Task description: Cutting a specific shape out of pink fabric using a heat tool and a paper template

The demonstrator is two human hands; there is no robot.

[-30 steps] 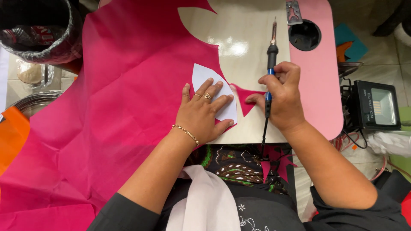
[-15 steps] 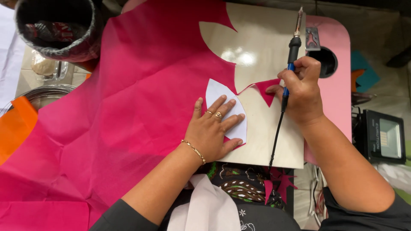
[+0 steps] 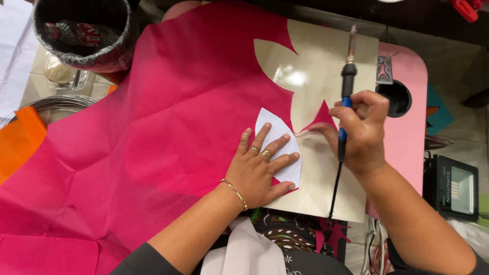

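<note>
White paper template (image 3: 277, 145) pinned flat on pink fabric (image 3: 153, 137) under spread left hand (image 3: 260, 170); soldering iron (image 3: 346, 91) gripped upright in fisted right hand (image 3: 361, 130).

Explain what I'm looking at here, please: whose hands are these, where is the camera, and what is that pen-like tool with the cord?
No machine here: these are a person's own two bare hands, filmed by a camera worn on the head, looking down at the work surface.

The left hand, with rings and a bracelet, lies flat on a white paper template, pressing it onto a large sheet of pink fabric. The right hand grips a corded tool with a metal tip, resembling a soldering iron, its tip pointing away from the person.

Under the fabric lies a beige board on a small pink table with a round hole. Curved shapes are already cut out of the fabric's edge. At the top left stands a black bucket; an orange cloth lies at the left edge.
</note>
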